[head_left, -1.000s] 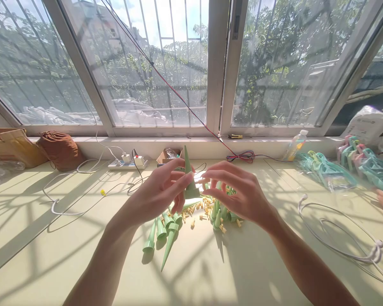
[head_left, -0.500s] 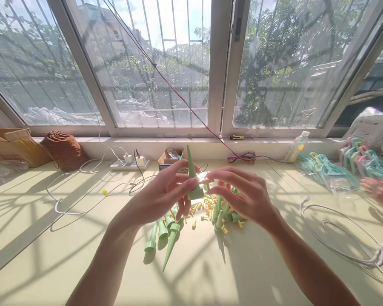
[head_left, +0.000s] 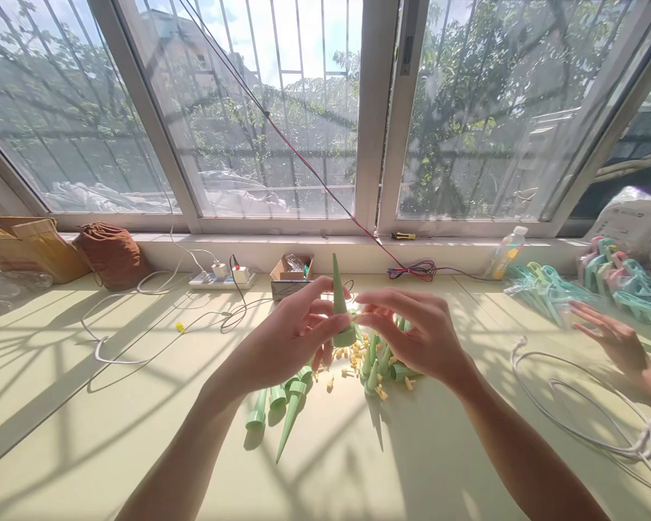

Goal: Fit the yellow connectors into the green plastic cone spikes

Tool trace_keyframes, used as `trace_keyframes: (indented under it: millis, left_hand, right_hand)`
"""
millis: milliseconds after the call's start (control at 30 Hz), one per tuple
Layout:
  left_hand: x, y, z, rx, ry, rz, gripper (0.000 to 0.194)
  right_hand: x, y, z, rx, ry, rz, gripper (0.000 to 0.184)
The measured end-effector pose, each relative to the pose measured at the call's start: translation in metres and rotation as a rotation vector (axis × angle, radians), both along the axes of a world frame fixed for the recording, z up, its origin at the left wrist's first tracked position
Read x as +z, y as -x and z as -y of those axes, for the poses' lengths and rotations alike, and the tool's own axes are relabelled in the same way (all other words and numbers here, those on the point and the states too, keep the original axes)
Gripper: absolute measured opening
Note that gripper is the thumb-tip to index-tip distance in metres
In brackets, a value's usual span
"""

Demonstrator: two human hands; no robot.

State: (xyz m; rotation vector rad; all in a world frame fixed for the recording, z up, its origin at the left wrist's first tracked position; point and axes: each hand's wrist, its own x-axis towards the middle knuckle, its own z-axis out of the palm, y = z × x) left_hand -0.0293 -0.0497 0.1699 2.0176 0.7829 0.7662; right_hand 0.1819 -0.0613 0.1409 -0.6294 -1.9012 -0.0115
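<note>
My left hand (head_left: 287, 336) grips a green plastic cone spike (head_left: 341, 300), held upright with its tip pointing up. My right hand (head_left: 417, 333) is beside it, fingertips pinched at the cone's wide base on something too small to name. Below both hands lies a pile of green cones (head_left: 282, 405) on the pale yellow table (head_left: 87, 405), mixed with several small yellow pieces (head_left: 352, 358).
Another person's hand (head_left: 607, 336) reaches in at the right near pastel clips (head_left: 553, 293). White cables (head_left: 580, 405) lie right and left. A power strip (head_left: 220, 276), small box (head_left: 293, 268), brown bag (head_left: 111, 253), cardboard (head_left: 27, 246) and bottle (head_left: 507, 250) line the windowsill.
My right hand's fingers have closed in on the cone's base. The other person's hand has come further into view from the right.
</note>
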Motion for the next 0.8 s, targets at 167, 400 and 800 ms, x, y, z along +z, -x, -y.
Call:
trace_keyframes:
  millis: [167,400,800]
  left_hand:
    - [-0.006,-0.009,0.001,0.058,-0.054,-0.025,0.019]
    - [-0.007,-0.013,-0.003,0.078,-0.084,0.003,0.02]
    - [0.006,-0.005,-0.004,-0.046,0.2,0.205,0.033]
  right_hand:
    - [0.003,-0.001,-0.001,-0.047,0.196,-0.009,0.009]
    - [0.004,-0.003,-0.003,-0.066,0.278,0.046,0.014]
    - [0.007,-0.01,0.001,0.01,0.107,0.168,0.026]
